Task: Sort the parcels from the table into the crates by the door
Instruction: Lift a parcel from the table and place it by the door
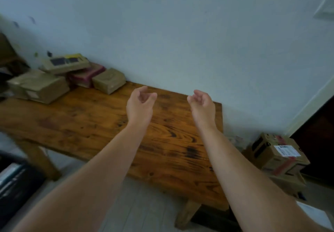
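Several brown parcels lie at the far left end of the wooden table (pixel 94 123): a large flat one (pixel 38 86), a small box (pixel 109 80), a magenta-sided one (pixel 86 75), and a long one with a dark label (pixel 66 63) stacked on top. My left hand (pixel 140 103) and my right hand (pixel 202 105) hover over the right half of the table, fingers loosely curled and apart, holding nothing. Both are well to the right of the parcels. No crate is clearly in view.
Cardboard boxes (pixel 278 156) with a white label are stacked on the floor right of the table, beside a dark doorway (pixel 318 137). A dark object (pixel 12 177) sits on the floor at the lower left. The pale wall runs behind the table.
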Demonstrator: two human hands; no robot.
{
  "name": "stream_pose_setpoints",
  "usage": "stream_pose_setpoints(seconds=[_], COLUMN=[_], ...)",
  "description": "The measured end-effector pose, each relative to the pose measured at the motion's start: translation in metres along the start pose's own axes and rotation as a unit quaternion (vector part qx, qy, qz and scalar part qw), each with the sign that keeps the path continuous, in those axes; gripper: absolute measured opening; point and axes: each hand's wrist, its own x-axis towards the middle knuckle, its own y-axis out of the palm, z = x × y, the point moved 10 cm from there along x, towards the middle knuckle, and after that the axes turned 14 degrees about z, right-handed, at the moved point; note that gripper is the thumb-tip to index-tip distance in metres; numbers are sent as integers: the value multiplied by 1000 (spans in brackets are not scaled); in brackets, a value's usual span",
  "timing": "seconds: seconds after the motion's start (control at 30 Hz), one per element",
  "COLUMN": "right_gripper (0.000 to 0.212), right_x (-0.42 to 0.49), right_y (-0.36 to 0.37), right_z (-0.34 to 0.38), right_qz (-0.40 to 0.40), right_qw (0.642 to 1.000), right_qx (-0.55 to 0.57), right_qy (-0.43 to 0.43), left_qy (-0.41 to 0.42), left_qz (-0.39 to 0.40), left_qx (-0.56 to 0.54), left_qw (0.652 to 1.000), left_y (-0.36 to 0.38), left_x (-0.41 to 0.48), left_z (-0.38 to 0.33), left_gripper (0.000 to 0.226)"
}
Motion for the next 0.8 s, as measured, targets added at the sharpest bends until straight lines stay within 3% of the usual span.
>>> stream_pose_setpoints(seconds=[0.17, 0.43, 0.67, 0.8], right_gripper=[33, 35, 37, 37], right_x=[7, 37, 70, 101], right_y=[99, 277, 406, 466], right_z=[32, 65, 77, 67], right_qz=[47, 57, 77, 90], right_qw=[998, 997, 996, 996], right_qx=[5, 34, 29, 20], right_qy=[-28, -35, -18, -1], left_qy=[17, 23, 20, 4], left_qz=[-46, -66, -83, -98], left_qx=[4, 57, 91, 87], left_qw=[999, 996, 992, 991], left_y=[-104, -275, -395, -445], left_x=[11, 71, 129, 165], left_z=[-9, -8, 3, 27], left_gripper=[30, 33, 20, 26])
